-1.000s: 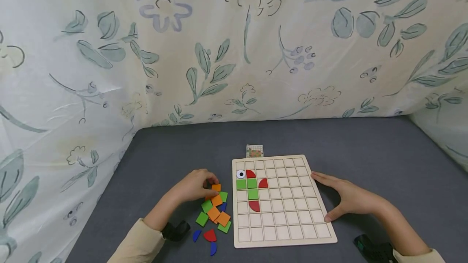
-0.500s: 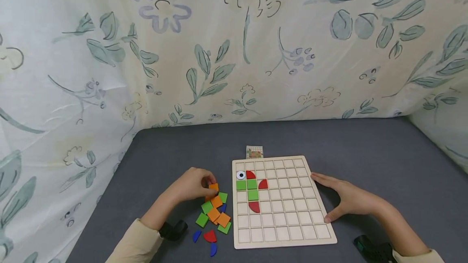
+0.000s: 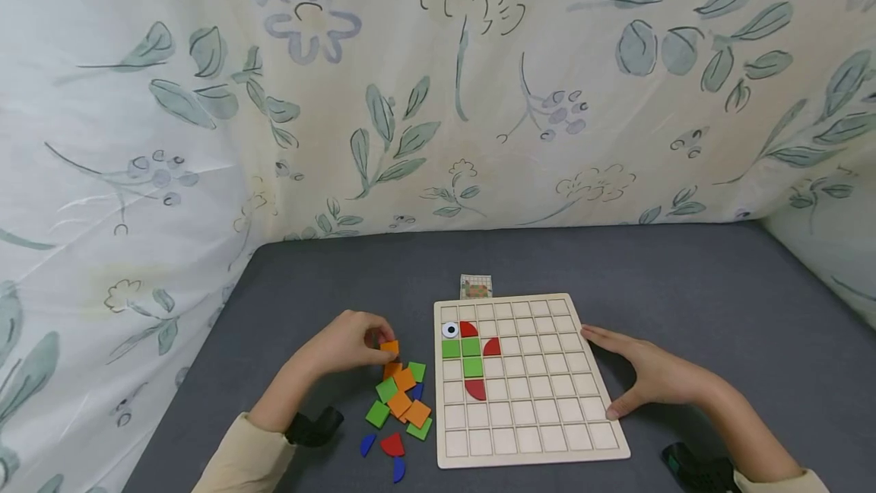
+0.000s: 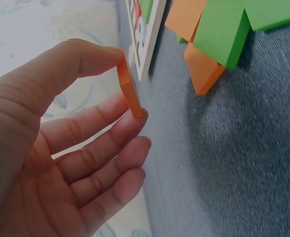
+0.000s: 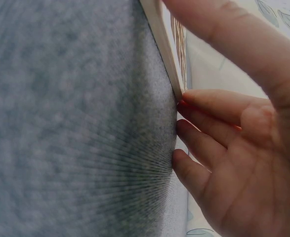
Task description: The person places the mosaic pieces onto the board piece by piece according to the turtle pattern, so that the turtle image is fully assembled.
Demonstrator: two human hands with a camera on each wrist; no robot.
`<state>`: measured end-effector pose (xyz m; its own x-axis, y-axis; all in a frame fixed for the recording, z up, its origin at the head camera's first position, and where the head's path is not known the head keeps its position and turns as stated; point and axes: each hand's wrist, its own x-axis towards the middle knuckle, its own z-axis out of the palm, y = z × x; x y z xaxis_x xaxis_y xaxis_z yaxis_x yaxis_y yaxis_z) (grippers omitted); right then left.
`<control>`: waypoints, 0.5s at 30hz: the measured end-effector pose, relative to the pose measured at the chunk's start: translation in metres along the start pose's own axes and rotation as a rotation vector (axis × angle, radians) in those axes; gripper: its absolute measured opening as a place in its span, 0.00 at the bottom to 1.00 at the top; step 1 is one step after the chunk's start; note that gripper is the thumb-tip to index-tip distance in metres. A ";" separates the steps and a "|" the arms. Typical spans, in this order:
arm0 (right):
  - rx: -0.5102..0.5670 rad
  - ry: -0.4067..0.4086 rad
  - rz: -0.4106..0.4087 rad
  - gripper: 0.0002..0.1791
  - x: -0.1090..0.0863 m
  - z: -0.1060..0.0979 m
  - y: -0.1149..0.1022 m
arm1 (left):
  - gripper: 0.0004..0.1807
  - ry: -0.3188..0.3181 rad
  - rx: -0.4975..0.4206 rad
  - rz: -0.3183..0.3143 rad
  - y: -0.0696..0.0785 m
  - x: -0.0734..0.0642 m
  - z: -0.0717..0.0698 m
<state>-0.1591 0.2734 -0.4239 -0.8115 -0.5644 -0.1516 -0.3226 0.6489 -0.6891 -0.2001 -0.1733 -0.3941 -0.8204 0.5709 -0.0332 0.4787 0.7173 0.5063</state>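
My left hand [image 3: 347,341] pinches an orange square tile [image 4: 128,85] between thumb and fingertips, raised beside the loose pile. That pile mixes orange, green and blue tiles, among them a green square tile [image 3: 377,414]. My right hand [image 3: 650,371] touches the right edge of a wooden grid board [image 3: 534,432], thumb and fingers spread along it. In the board's left columns lie a round eye piece [image 3: 449,330], several green squares [image 3: 472,367] and red quarter-round pieces [image 3: 475,389].
A small picture card [image 3: 476,287] lies behind the board's far edge. Nearer me are a red piece [image 3: 392,444] and a blue piece [image 3: 399,469]. A floral curtain [image 3: 438,97] hangs behind the grey table [image 3: 684,287].
My left hand has drawn the orange tile leftward and slightly up from the pile, uncovering more of the orange tile beneath. The right hand stays at the board's edge.
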 end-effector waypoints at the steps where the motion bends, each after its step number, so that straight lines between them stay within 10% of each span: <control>1: -0.001 0.001 0.000 0.63 0.000 0.000 0.000 | 0.08 0.000 -0.001 0.003 0.001 0.001 0.000; 15: -0.017 0.010 -0.011 0.63 -0.001 0.000 -0.001 | 0.10 0.012 0.003 0.051 0.045 0.026 0.011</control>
<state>-0.1575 0.2736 -0.4231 -0.8126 -0.5666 -0.1368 -0.3400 0.6514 -0.6783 -0.1965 -0.1215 -0.3815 -0.7988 0.6016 0.0027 0.5204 0.6888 0.5047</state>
